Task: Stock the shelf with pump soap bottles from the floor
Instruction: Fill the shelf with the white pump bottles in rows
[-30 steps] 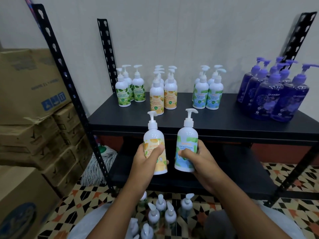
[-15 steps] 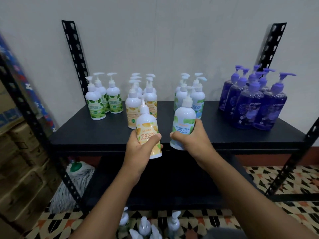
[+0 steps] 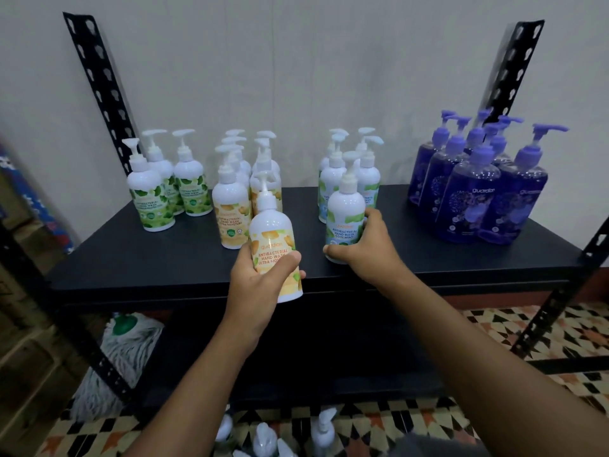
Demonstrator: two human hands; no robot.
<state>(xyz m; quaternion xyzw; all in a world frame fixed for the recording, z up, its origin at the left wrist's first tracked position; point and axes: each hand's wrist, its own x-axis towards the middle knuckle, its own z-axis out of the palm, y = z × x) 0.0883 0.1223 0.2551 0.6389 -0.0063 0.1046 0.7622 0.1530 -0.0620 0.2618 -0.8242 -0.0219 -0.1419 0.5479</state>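
Note:
My left hand (image 3: 260, 278) grips a white pump bottle with a yellow label (image 3: 275, 240), held just in front of the black shelf's (image 3: 158, 258) front edge, its base off the surface. My right hand (image 3: 365, 249) wraps around a white bottle with a blue-green mint label (image 3: 346, 216), which stands on or just above the shelf in front of the mint group (image 3: 349, 173). The yellow-label group (image 3: 237, 196) stands right behind the left bottle. Several white pump bottles (image 3: 267, 437) remain on the floor at the bottom edge.
Green-label bottles (image 3: 164, 189) fill the shelf's left, purple bottles (image 3: 478, 186) the right. Black perforated uprights (image 3: 99, 84) frame the rack. A mop head (image 3: 122, 354) lies under the shelf at the left; cardboard boxes (image 3: 19, 324) stand further left. The floor is patterned tile (image 3: 543, 328).
Both hands have carried their bottles up and forward to the shelf. The mint bottle now reaches over the shelf surface; the yellow one is at the front edge. The view has moved closer.

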